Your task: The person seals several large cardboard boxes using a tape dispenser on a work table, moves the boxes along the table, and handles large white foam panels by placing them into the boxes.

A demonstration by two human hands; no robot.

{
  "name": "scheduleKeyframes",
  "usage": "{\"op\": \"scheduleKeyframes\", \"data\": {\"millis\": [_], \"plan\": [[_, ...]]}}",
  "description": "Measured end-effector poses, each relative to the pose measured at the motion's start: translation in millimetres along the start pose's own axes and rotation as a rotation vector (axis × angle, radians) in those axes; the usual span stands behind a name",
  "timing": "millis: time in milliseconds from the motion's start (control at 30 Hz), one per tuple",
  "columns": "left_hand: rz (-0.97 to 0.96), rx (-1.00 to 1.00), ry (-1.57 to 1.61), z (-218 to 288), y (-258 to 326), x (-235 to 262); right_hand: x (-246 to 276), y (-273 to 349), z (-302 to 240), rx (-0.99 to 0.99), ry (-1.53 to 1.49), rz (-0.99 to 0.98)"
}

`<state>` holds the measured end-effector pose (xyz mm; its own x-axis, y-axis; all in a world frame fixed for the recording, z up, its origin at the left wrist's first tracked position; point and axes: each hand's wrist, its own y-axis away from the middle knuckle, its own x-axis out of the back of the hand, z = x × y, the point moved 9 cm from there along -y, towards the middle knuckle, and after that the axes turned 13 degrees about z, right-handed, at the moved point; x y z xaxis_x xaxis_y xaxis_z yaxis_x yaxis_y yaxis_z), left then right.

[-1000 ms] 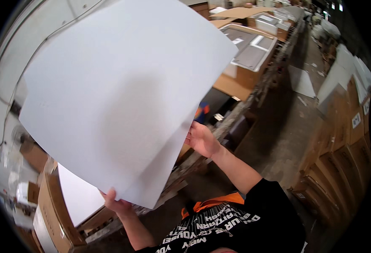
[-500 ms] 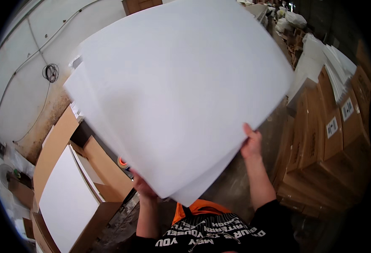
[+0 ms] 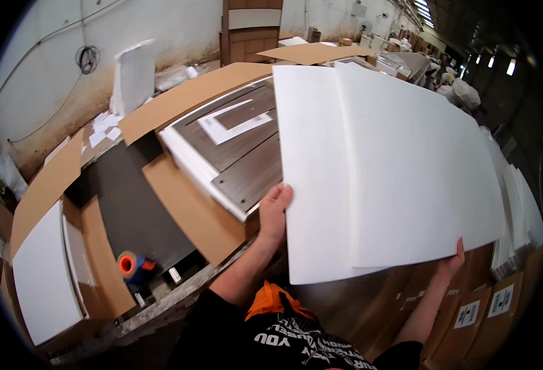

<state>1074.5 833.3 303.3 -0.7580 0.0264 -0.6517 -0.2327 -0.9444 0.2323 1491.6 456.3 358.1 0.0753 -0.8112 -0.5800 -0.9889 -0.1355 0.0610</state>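
Observation:
Two overlapping white foam sheets [image 3: 419, 172] hang in front of me, tilted, their lower edges almost level. My left hand [image 3: 274, 213] is closed on their left edge, thumb on the front face. At the lower right edge my right hand [image 3: 451, 262] grips them, most of its fingers hidden behind. Beyond my left hand lies an open carton [image 3: 182, 206] holding dark wood-grain panels [image 3: 250, 179] edged with white foam. A white paper sheet [image 3: 213, 129] rests on those panels, and the foam sheets hide the carton's right part.
Another open carton [image 3: 108, 271] with a white board [image 3: 46, 277] inside stands at left. Between the cartons, a tape dispenser [image 3: 134, 267] sits on a dark work surface [image 3: 139, 200]. Stacked brown cartons [image 3: 475, 317] and more white sheets [image 3: 518, 216] stand at right.
Both hands have carried the foam sheets rightward and turned them more upright. My view has shifted too, bringing the carton with wood-grain panels into sight.

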Motion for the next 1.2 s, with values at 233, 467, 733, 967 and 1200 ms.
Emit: {"op": "scheduleKeyframes", "data": {"millis": [233, 467, 733, 967, 1200], "plan": [[0.092, -0.132, -0.055, 113.8, -56.6, 104.8, -40.5, -9.2, 18.1, -0.082, -0.038, -0.01], [0.613, -0.301, -0.56, 239.9, -78.5, 394.3, -37.6, -59.2, 111.0, -0.207, -0.051, -0.171], [1.064, -0.425, -0.939, 265.8, -46.9, 467.6, -90.8, -150.6, 203.8, -0.243, -0.058, -0.146], [1.047, -0.736, -0.597, 244.9, -4.7, 474.2, -136.0, -233.5, 234.5, -0.254, -0.027, -0.217], [0.988, -1.133, -1.17, 215.5, -6.1, 280.3, -344.0, -451.2, 220.6, -0.163, 0.189, 0.094]]}}
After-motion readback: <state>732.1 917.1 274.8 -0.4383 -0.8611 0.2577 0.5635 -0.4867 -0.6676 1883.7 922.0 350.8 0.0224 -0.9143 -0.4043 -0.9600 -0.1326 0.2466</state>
